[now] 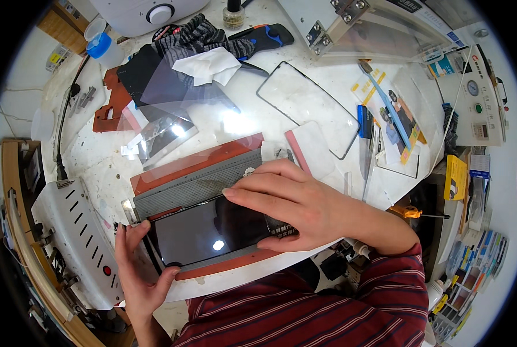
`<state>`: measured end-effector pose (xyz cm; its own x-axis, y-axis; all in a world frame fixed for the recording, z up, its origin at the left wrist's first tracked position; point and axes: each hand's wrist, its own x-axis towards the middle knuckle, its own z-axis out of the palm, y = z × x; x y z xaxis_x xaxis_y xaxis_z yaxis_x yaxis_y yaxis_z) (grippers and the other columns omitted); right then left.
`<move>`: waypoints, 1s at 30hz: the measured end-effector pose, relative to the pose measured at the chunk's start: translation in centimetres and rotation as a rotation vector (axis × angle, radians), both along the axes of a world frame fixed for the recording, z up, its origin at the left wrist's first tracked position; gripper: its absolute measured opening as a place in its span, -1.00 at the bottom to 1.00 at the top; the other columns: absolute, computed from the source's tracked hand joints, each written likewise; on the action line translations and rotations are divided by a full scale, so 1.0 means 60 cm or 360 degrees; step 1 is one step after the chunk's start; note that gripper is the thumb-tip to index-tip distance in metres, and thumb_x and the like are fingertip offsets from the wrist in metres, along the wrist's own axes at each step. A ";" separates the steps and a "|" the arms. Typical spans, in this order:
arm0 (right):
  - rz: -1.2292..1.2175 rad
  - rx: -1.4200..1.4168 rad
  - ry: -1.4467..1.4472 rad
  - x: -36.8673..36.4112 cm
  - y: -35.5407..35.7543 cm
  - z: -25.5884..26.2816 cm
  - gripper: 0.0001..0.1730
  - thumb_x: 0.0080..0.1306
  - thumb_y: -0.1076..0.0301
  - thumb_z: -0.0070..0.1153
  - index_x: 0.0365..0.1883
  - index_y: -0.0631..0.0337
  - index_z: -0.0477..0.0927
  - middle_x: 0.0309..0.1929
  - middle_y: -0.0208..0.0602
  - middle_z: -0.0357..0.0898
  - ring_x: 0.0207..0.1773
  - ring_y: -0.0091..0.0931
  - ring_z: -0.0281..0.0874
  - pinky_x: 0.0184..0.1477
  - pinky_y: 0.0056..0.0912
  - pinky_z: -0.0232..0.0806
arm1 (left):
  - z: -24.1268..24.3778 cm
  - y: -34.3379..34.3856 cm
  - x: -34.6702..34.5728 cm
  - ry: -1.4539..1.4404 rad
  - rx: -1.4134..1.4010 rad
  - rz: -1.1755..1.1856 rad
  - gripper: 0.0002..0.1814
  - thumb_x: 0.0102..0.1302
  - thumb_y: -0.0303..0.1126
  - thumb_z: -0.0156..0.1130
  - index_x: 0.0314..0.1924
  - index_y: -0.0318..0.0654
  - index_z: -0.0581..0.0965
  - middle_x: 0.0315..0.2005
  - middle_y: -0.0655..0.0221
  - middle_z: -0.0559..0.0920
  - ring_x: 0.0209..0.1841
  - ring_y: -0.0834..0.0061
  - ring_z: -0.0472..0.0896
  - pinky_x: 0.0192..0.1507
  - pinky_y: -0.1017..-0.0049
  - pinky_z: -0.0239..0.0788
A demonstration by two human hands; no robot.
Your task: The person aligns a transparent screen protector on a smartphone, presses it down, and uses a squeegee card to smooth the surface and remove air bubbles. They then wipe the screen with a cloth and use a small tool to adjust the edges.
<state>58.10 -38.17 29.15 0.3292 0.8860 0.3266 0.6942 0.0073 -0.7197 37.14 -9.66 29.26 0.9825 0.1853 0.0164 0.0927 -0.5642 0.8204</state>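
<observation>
A dark glossy smartphone screen (193, 236) lies at a slant on a grey perforated mat (189, 191), over a reddish-brown pad (223, 265). My left hand (141, 264) grips its left end, with the thumb at the near corner and the fingers at the far one. Across the right part spreads my right hand (288, 204); its fingertips rest by the far edge and its thumb by the near edge. That hand hides much of the right end. Under the palm shows a dark piece with printed writing (280, 227).
Beyond the mat lie clear plastic film (167, 130), a white wipe (208, 65) and a black-edged clear phone panel (310, 108). A knife (364, 152) and a blue toothbrush (386, 102) lie at right. A white slotted machine (78, 243) stands left, a hinged clear-lidded box (371, 30) at back.
</observation>
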 end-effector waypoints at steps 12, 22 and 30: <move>0.0017 -0.0003 0.0042 0.002 0.000 0.005 0.04 -0.03 0.28 0.51 0.44 0.30 0.35 0.25 -0.04 0.41 0.25 -0.11 0.38 0.28 -0.06 0.31 | -0.001 0.004 -0.002 0.0004 0.0033 -0.0035 0.29 0.04 -0.18 0.63 0.59 -0.34 -0.05 0.31 0.05 0.48 0.40 0.15 0.40 0.53 0.15 -0.02; 0.0000 0.0020 0.0244 0.007 -0.006 0.010 0.14 -0.03 0.11 0.58 0.47 0.33 0.29 0.30 -0.01 0.36 0.26 -0.09 0.36 0.28 -0.05 0.27 | 0.000 0.005 -0.002 0.0030 0.0076 -0.0040 0.29 0.06 -0.12 0.63 0.59 -0.33 -0.05 0.30 0.04 0.48 0.39 0.15 0.40 0.52 0.15 -0.01; -0.0102 0.0033 0.0312 0.016 -0.011 0.017 0.08 0.09 0.16 0.53 0.50 0.31 0.25 0.23 -0.07 0.46 0.23 -0.12 0.42 0.33 0.02 0.20 | 0.004 0.001 0.000 0.0015 0.0038 -0.0025 0.25 0.05 -0.29 0.64 0.56 -0.40 -0.03 0.29 0.00 0.52 0.41 0.11 0.41 0.55 0.13 -0.08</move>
